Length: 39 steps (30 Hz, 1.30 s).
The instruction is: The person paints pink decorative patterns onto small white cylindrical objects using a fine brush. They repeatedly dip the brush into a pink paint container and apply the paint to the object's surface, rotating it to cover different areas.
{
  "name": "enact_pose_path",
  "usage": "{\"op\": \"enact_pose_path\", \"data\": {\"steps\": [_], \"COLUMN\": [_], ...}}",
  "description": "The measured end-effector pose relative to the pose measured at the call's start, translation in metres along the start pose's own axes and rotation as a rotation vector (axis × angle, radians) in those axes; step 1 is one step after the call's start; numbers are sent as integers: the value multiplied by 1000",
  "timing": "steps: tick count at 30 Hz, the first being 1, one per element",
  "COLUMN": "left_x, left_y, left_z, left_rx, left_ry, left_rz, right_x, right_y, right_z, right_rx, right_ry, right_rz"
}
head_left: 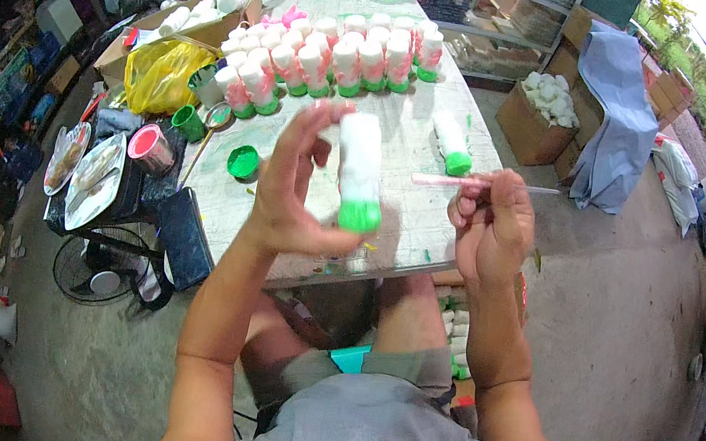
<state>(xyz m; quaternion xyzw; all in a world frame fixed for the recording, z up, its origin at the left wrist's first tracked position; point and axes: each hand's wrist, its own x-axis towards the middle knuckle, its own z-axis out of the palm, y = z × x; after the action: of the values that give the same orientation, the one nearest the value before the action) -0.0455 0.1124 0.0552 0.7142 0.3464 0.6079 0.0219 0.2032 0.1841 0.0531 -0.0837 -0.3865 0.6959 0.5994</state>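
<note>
My left hand (284, 187) holds a white, column-shaped piece with a green-painted base (360, 162), upright over the table's near edge. The thumb is under its base and the fingertips are near its top; the piece is slightly blurred. In my right hand (497, 225), pinched between thumb and fingers, is a thin paintbrush (442, 181) with a pink end pointing left toward the piece, apart from it. A similar white and green piece (451, 139) lies on the table (409, 216) beyond the brush. Farther back stand several pieces with pink markings and green bases (348, 67).
To the left are an open green paint pot (243, 163), a pink paint can (150, 149), a yellow plastic bag (164, 75) and a white plate (96, 180). A black fan (108, 265) stands below. A cardboard box of white pieces (534, 125) sits right of the table.
</note>
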Motion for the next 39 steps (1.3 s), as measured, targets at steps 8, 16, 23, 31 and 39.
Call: {"op": "enact_pose_path", "data": {"steps": [8,16,23,31,39], "left_x": [-100,-108,-100,-96,-102], "left_y": [40,42,41,33,29], "left_z": [12,24,20,23,23], "left_rx": [-159,-207,-174,-205,-271], "left_ry": [65,94,31,96,95], "left_rz": [-82,-75,-58,-43,-85], "right_x": [-71,-83,-72,-62,-59], "right_y": [8,9,13,24,28], "right_z": [4,8,23,16,22], "right_rx": [-268,-293,-406,-494,-563], "right_ry": [-267,-219,-215,-182,-133], "right_rz": [-169,-53,-111,-152,-167]}}
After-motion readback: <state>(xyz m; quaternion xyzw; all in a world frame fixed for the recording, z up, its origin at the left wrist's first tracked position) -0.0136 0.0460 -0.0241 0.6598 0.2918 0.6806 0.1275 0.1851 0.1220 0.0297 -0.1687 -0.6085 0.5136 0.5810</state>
